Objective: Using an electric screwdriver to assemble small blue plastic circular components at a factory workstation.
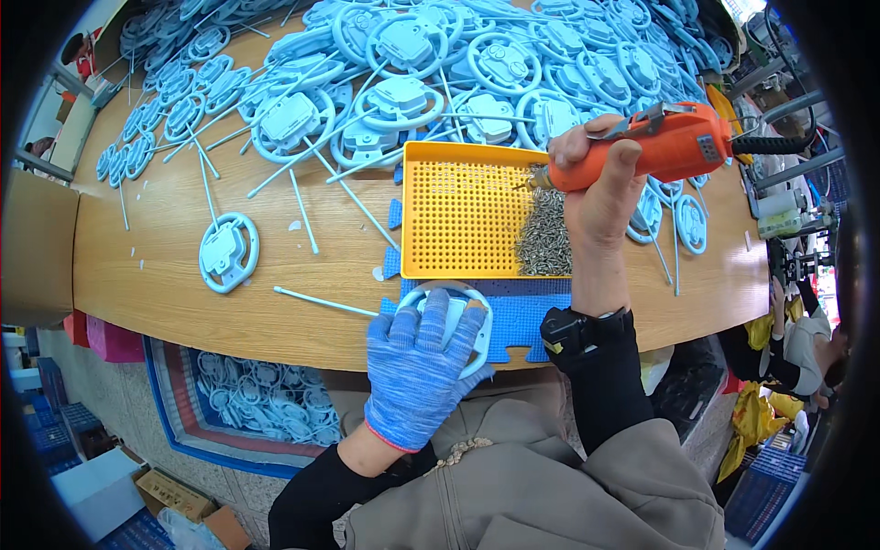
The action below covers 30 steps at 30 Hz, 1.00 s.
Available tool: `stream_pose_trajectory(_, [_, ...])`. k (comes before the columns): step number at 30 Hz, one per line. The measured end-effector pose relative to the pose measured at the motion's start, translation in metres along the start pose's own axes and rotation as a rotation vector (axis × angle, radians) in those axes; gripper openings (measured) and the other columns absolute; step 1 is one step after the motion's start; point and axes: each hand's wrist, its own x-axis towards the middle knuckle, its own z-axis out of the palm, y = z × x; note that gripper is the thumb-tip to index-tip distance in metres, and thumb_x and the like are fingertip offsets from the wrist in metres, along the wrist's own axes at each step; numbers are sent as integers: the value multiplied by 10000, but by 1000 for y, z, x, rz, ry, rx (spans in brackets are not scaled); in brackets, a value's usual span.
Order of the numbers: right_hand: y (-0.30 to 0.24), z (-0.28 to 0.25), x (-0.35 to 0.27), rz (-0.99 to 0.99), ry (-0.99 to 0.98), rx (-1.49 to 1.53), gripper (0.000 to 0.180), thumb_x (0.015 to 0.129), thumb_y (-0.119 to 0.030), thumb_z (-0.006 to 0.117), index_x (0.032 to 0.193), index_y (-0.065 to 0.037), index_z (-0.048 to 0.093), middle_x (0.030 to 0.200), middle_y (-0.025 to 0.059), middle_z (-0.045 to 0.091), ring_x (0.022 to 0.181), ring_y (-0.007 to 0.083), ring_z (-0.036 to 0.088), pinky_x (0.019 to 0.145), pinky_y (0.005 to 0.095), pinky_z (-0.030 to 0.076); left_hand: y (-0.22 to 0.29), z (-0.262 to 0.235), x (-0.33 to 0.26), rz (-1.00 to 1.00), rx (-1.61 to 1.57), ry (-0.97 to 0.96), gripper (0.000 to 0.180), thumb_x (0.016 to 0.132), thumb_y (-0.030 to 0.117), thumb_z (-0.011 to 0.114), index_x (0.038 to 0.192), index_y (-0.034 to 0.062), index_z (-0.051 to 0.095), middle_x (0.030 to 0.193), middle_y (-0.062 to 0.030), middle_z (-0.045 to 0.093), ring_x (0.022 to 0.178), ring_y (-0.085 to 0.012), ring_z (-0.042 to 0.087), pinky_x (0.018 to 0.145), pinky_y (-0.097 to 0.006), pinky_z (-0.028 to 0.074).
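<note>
The gloved left hand (pixel 417 367) lies over a blue toy wheel (pixel 487 335), fingers close together, pinning it against the blue mat (pixel 522 312); whether they curl under its rim I cannot tell. The bare right hand (pixel 598 203) is wrapped around an orange power screwdriver (pixel 669 142), its bit over the yellow tray (pixel 486 272) beyond the left hand. Loose screws (pixel 545 238) lie just left of the right wrist.

The wheel looks like hard plastic — light, fairly stiff, perhaps a bit slick. Its rim and central block seem the sound places to hold; the thin rod (pixel 321 300), reaching left from the glove across the counter (pixel 165 293), looks easiest to bend or snap — a poor handle. The screwdriver looks heavier, best held around its body.
</note>
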Motion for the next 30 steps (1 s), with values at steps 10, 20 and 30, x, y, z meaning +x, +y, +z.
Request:
stream_pose_trajectory(10, [2, 3, 0, 42, 25, -125, 543, 791, -587, 689, 941, -88, 536, 683, 23, 522, 628, 168, 516, 656, 356, 443, -24, -8, 4, 46, -211, -85, 681, 642, 339, 814, 1235, 102, 577, 1150, -190, 590, 884, -363, 578, 788, -444, 435])
stream_pose_trajectory(20, [-24, 13, -1, 25, 55, -149, 641, 742, -661, 674, 967, -75, 550, 710, 26, 520, 623, 167, 497, 658, 364, 445, -9, -1, 2, -76, -258, -9, 717, 620, 352, 817, 1240, 87, 572, 1176, -136, 599, 879, -335, 571, 772, -442, 426])
stream_pose_trajectory(30, [-76, 55, -76, 180, -265, -24, 759, 706, -793, 508, 974, -82, 506, 666, -14, 478, 574, 118, 483, 549, 285, 419, -1, 5, 6, -125, -184, 75, 787, 601, 385, 845, 1245, 42, 551, 1023, -94, 620, 924, -293, 562, 881, -449, 347])
